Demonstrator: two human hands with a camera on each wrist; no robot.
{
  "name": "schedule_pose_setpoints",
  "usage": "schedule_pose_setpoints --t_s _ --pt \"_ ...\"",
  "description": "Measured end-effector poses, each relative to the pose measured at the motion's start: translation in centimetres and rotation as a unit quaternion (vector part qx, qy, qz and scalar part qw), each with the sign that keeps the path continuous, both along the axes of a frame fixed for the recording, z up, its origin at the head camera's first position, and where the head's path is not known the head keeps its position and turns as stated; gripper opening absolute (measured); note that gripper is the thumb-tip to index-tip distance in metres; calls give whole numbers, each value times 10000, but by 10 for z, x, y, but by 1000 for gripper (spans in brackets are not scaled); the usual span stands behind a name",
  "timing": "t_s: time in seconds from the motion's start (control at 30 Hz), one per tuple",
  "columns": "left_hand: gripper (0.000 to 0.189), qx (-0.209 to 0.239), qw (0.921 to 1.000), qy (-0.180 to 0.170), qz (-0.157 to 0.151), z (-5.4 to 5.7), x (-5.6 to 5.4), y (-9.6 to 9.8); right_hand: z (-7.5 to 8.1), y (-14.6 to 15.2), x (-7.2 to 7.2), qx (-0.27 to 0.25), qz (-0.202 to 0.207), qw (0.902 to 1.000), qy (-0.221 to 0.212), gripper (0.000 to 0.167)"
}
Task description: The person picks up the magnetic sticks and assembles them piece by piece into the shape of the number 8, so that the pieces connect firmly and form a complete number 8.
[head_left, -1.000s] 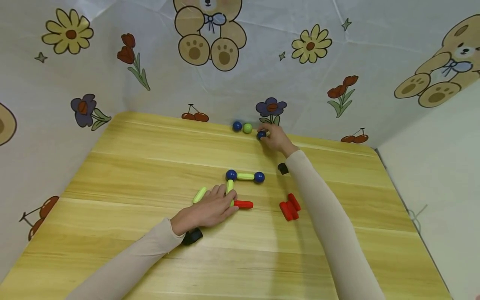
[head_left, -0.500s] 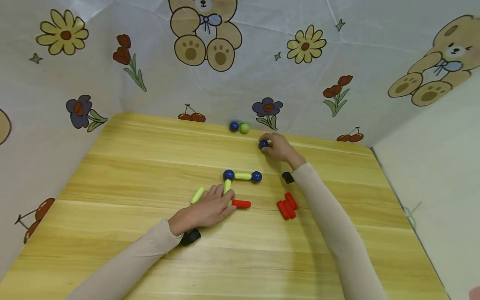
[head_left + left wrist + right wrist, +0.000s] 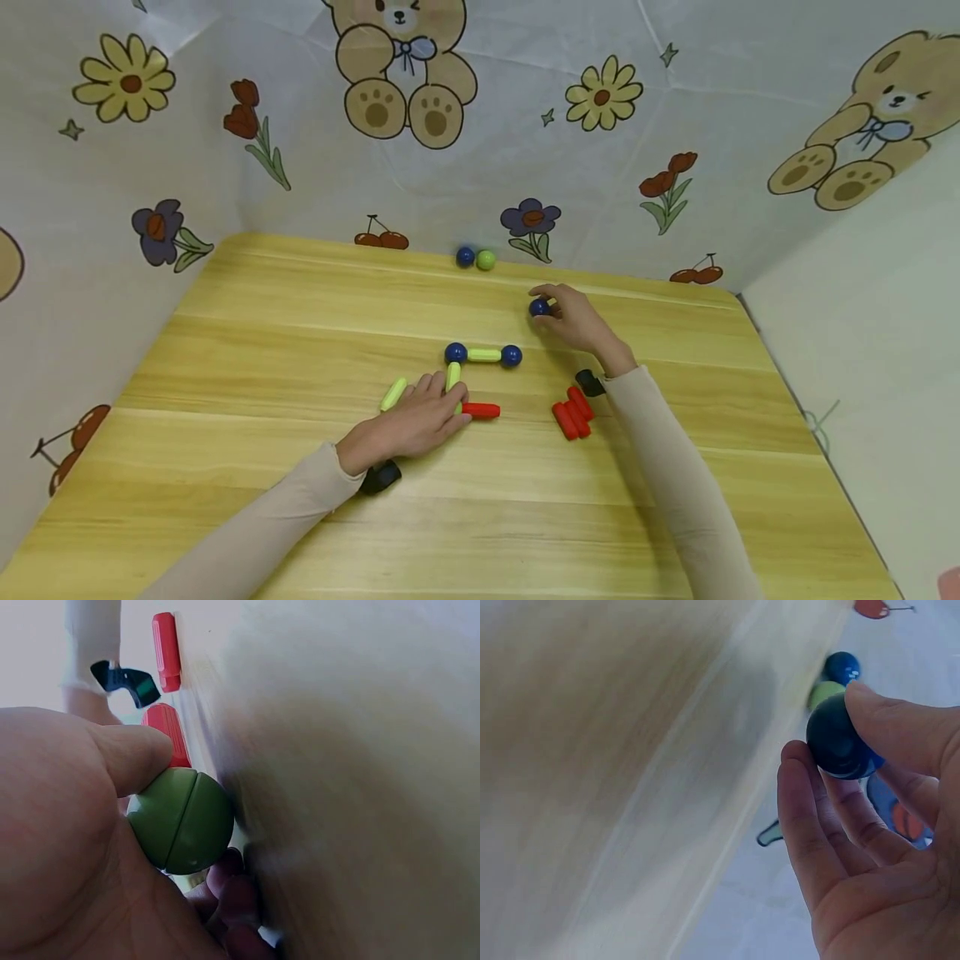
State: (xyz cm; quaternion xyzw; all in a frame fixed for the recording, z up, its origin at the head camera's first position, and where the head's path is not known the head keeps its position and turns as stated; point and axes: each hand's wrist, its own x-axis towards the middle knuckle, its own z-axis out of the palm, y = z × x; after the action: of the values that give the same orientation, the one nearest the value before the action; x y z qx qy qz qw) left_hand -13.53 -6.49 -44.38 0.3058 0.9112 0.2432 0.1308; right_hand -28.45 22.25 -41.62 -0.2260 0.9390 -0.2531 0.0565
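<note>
My right hand (image 3: 576,321) pinches a dark blue ball (image 3: 538,307) between thumb and fingers, off the tabletop in the right wrist view. With my left hand (image 3: 412,421) I grip a green ball (image 3: 181,821), mostly hidden under the hand in the head view. A red rod (image 3: 480,410) extends rightward from that ball. From there a yellow-green rod (image 3: 453,377) leads up to a blue ball (image 3: 456,353). Another yellow-green rod (image 3: 483,355) joins this one to a second blue ball (image 3: 512,356) on its right.
A loose yellow-green rod (image 3: 393,394) lies beside my left hand. Several red rods (image 3: 572,414) lie side by side under the right forearm. At the wooden table's (image 3: 300,325) back edge sit a blue ball (image 3: 465,257) and a green ball (image 3: 486,260), against a printed cloth (image 3: 315,200).
The right hand has drawn back from the table's rear edge, bringing the blue ball nearer and slightly rightward. My left hand stays in place on the joined pieces.
</note>
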Motion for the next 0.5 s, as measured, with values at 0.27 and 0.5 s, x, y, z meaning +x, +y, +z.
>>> schedule_pose_setpoints --t_s 0.27,0.5 --pt "16 16 10000 -25 1 1 1 1 20 4 42 -314 213 9989 260 34" --pt "16 15 10000 31 2 0 1 0 23 1 79 -522 288 9982 4 33"
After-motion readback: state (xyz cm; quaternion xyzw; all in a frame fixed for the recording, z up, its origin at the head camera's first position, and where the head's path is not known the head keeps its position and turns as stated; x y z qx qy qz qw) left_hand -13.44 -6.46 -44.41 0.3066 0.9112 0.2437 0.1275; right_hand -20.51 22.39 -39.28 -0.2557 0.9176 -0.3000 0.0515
